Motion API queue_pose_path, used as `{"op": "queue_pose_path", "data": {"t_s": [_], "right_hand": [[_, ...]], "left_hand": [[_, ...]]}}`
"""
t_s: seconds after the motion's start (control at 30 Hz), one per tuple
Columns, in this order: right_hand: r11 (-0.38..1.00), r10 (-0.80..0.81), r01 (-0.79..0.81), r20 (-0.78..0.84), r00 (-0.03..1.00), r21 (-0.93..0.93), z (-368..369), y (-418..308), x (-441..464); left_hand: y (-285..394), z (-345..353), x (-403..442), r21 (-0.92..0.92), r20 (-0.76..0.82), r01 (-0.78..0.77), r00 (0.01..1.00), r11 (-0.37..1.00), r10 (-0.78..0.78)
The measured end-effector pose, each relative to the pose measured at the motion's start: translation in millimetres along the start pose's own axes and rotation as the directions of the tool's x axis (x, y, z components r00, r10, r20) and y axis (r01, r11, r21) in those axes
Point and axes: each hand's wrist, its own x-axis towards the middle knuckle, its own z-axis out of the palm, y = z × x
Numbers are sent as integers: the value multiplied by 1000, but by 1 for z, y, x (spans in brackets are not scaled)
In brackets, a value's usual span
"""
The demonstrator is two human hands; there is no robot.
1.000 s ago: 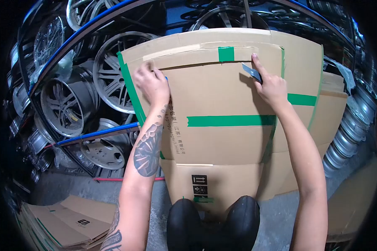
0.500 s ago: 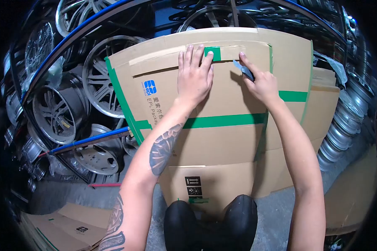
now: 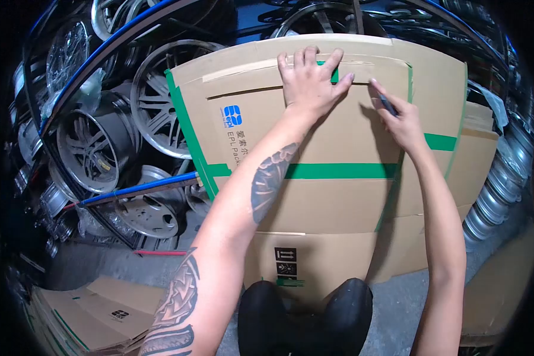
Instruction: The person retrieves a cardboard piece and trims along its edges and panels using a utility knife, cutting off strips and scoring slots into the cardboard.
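A large flattened cardboard box (image 3: pixel 338 204) with green tape and blue printed lettering leans up in front of my knees. My left hand (image 3: pixel 311 83) presses near its top edge, fingers spread, partly covering a short piece of green tape (image 3: pixel 334 76). Below that edge runs a long dark slit (image 3: pixel 243 92), leaving a narrow cardboard strip (image 3: pixel 243 74) above it. My right hand (image 3: pixel 402 123) is closed around a small bluish utility knife (image 3: pixel 388 105). Its index finger points along the knife at the right end of the strip; whether the blade touches the cardboard I cannot tell.
Metal wheel rims (image 3: pixel 92 157) fill a blue-edged rack (image 3: pixel 139 193) at the left and behind. More rims (image 3: pixel 495 184) are stacked at the right. Flattened cardboard sheets (image 3: pixel 98 308) lie on the floor at lower left, with another cardboard piece (image 3: pixel 498 296) at lower right.
My left hand has slid right along the top strip, now covering more of the short green tape. The knife in my right hand has turned to a different angle. The whole view has shifted slightly.
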Motion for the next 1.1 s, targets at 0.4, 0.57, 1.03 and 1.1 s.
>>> {"op": "queue_pose_path", "data": {"t_s": [0.4, 0.57, 1.03, 1.1], "right_hand": [[268, 922, -800, 97, 375, 537, 101, 12, -505], [318, 902, -891, 186, 389, 324, 89, -5, -458], [987, 58, -108, -364, 930, -118, 29, -57, -42], [961, -38, -70, -377, 925, -268, 33, -56, -26]], "left_hand": [[3, 7, -5, 12, -10, 21, 1000, 1000, -21], [3, 4, -1, 105, 17, -16, 1000, 994, 14], [5, 0, 3, 127, 31, -17, 999, 992, 13], [5, 1, 2, 132, 33, -17, 999, 991, 13]]}}
